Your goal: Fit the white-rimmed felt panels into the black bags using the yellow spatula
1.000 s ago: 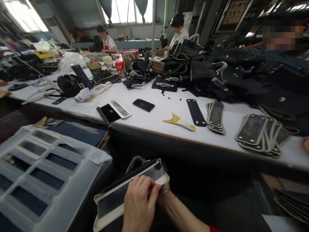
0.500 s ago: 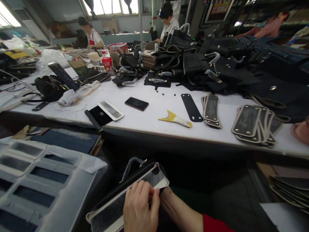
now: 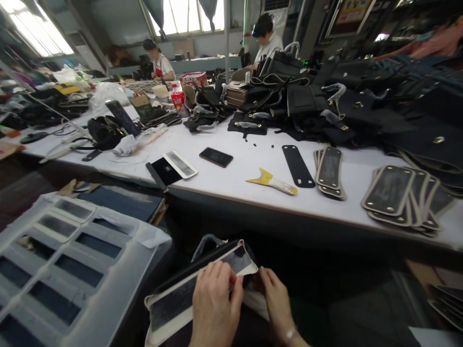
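Note:
A dark handbag [image 3: 173,306] lies tilted close to me, low in the middle of the view. It shows a long dark panel between pale borders, and its plastic-wrapped handle [image 3: 207,245] sticks out at the far side. My left hand [image 3: 216,301] lies over the panel, its fingers curled and thumb pinching the near edge. Just right of it, my right hand [image 3: 277,299] has its fingers closed at the bag's right end, by the pale corner. The fingertips of both hands are partly hidden.
A frame with rectangular slots [image 3: 119,284] stands at left. On the white table [image 3: 231,180] lie a phone [image 3: 216,157], a yellow-tipped tool [image 3: 271,181], a black strip [image 3: 298,166] and stacked pale-edged panels [image 3: 388,190]. Black bags [image 3: 311,103] pile up behind; co-workers sit farther back.
My right hand has come out from behind the bag's right end to its near side, fingers now visible. My left hand stays on the panel. The view has shifted left.

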`<state>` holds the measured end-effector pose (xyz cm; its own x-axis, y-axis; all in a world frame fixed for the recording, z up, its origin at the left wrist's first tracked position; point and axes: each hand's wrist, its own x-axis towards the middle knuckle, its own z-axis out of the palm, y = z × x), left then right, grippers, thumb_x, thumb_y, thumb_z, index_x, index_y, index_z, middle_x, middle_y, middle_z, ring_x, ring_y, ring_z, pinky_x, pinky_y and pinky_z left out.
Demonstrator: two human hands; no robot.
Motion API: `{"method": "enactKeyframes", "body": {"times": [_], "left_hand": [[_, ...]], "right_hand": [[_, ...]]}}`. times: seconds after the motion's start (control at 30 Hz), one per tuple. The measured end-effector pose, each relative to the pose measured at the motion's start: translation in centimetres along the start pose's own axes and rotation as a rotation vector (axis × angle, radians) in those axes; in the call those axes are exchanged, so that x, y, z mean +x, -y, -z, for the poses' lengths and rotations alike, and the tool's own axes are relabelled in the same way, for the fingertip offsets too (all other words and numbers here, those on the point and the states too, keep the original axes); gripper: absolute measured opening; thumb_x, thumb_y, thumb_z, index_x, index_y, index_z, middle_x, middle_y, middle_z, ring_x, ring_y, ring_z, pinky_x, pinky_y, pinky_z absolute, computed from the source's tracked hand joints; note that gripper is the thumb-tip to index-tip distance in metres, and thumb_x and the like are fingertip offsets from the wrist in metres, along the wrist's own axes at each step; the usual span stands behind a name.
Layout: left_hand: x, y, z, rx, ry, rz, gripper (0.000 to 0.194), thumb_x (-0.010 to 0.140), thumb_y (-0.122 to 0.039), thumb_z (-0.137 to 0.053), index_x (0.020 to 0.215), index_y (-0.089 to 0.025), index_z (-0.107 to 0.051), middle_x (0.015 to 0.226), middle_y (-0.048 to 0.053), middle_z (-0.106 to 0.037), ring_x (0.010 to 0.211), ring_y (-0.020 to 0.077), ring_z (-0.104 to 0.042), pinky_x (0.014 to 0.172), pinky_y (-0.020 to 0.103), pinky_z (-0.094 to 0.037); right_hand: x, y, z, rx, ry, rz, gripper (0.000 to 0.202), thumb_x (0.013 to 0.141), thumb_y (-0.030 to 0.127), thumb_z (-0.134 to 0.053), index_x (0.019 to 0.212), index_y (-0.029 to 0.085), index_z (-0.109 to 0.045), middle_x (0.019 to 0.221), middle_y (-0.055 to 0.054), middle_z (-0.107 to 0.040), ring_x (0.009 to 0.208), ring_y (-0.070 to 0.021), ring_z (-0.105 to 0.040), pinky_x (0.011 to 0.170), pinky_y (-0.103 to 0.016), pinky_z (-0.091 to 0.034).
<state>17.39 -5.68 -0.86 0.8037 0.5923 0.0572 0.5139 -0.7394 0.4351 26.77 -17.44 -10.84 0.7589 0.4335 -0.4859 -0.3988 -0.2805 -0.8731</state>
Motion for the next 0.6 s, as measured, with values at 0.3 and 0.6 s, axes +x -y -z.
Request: {"method": "enactKeyframes", "body": {"times": [0.3, 0.6], "left_hand": [[-0.6, -0.8, 0.1, -0.017, -0.057, 0.034, 0.019, 0.091, -0.015, -0.053, 0.073, -0.021, -0.052, 0.075, 0.002, -0.059, 0.075, 0.0226, -0.057, 0.071, 0.037, -0.040], [-2.2, 0.4, -0.8, 0.005, -0.232, -0.083, 0.016, 0.094, -0.009, -0.044, 0.095, -0.019, -0.057, 0.083, 0.003, -0.061, 0.077, 0.0231, -0.056, 0.071, 0.037, -0.038]], "right_hand": [[-4.4, 3.0, 2.0, -0.839, 0.041, 1.349, 0.060, 0.090, 0.001, -0.044, 0.149, 0.011, -0.039, 0.141, -0.013, -0.055, 0.136, -0.0282, -0.045, 0.104, -0.039, -0.050], [-4.8, 1.9, -0.1, -1.031, -0.116, 1.427, 0.058, 0.089, 0.006, -0.039, 0.147, 0.005, -0.041, 0.139, -0.017, -0.056, 0.135, -0.0297, -0.046, 0.104, -0.042, -0.046]]}}
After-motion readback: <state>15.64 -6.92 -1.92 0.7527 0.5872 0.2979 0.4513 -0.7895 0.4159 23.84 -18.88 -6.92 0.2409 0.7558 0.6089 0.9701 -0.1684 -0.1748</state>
